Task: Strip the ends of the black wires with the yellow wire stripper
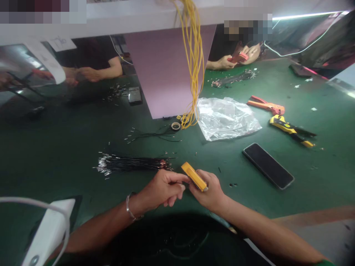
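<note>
My right hand [212, 190] is wrapped round a yellow wire stripper [195, 176], held tilted above the front of the green table. Close on its left, my left hand [169, 188] has the index finger reaching to the tool's side, with the thumb and other fingers curled beneath. Whatever these fingers hold is too small or hidden to make out. Just beyond my left hand lies a bundle of black wires [133, 163], with silvery tips at the left end and coppery ends at the right. A few loose black wires [155, 136] lie behind the bundle.
A phone [268, 165], yellow-black pliers [290, 129] and an orange hand tool [266, 105] lie at right. Near the divider [169, 74] are a clear plastic bag [227, 118], tape roll [175, 126] and hanging yellow wires [194, 55]. Other people work opposite. A white power strip [50, 232] stands front left.
</note>
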### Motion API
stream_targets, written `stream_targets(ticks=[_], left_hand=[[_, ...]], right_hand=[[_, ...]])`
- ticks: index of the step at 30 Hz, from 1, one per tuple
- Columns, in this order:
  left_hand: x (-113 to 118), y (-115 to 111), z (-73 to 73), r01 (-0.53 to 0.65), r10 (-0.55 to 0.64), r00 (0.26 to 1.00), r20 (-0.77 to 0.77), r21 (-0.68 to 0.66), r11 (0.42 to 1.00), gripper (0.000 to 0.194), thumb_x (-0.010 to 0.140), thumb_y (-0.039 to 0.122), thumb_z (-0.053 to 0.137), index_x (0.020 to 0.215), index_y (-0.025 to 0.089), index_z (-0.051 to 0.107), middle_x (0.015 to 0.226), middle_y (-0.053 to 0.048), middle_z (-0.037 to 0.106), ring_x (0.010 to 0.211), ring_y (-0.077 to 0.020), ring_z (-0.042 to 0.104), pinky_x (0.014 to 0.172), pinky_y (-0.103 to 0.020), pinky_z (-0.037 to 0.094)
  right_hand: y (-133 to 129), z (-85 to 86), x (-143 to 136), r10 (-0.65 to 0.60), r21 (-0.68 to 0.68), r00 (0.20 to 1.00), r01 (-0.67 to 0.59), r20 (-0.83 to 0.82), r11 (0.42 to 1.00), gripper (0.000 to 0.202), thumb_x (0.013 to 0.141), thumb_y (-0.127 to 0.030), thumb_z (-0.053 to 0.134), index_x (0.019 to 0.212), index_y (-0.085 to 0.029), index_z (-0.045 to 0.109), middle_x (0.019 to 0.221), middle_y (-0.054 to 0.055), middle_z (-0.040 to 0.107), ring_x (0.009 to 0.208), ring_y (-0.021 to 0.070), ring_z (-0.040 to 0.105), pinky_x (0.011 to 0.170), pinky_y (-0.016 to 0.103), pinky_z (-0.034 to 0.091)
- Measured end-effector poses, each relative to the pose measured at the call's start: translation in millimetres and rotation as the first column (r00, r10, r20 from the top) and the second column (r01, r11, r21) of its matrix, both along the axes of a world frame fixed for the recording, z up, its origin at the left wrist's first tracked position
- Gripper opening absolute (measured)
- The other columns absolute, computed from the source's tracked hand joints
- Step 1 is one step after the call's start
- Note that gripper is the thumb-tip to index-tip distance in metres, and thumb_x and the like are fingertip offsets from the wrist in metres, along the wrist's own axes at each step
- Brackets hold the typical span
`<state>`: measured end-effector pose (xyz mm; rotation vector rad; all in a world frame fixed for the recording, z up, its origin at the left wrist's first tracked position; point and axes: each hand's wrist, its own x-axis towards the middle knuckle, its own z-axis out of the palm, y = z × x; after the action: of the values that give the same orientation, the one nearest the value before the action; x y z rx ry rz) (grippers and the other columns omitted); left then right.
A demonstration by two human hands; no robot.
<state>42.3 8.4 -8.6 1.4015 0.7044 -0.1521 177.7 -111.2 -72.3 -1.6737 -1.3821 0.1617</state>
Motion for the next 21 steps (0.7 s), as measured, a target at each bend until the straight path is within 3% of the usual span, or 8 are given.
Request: stream_targets(ticks=[6,13,21], left_hand=[[0.2,-0.3,0.2,0.021,-0.021,1.0,-0.008,0.001,1.0,0.017,0.072,0.015,0.051,0.068,0.011,0.067,0.051,0.004,0.055,0.033,-0.0023,0.043,0.032,-0.013,0.033],[0.6,0.3,-4.0,-0.004,0.004,1.0,0.014,-0.023,1.0,0.036,0.073,0.015,0.054,0.105,0.012,0.071,0.055,0.005,0.058,0.033,-0.0024,0.043,0.03,-0.013,0.031],[-0.9,4.5,-9.4,-0.028,0.029,0.998,0.049,-0.027,0.999,0.028,0.075,0.021,0.059,0.099,0.011,0.069,0.058,0.004,0.059,0.035,-0.0029,0.045,0.031,-0.012,0.031]], right_hand=[[-0.2,-0.8,-0.4,0.014,-0.024,1.0,-0.015,-0.025,1.0,0.018,0.076,-0.019,0.053,0.066,-0.024,0.039,0.053,-0.005,0.044,0.045,0.0119,0.045,0.048,0.025,0.035],[0.6,-3.2,-0.6,0.002,-0.041,0.996,-0.006,-0.087,0.999,0.016,0.073,-0.017,0.052,0.063,-0.023,0.041,0.053,-0.005,0.045,0.045,0.0118,0.046,0.047,0.024,0.036],[3.2,-3.6,1.4,-0.014,-0.07,0.986,0.003,-0.163,0.998,0.014,0.073,-0.019,0.053,0.063,-0.023,0.044,0.052,-0.005,0.047,0.046,0.0118,0.047,0.049,0.024,0.039]])
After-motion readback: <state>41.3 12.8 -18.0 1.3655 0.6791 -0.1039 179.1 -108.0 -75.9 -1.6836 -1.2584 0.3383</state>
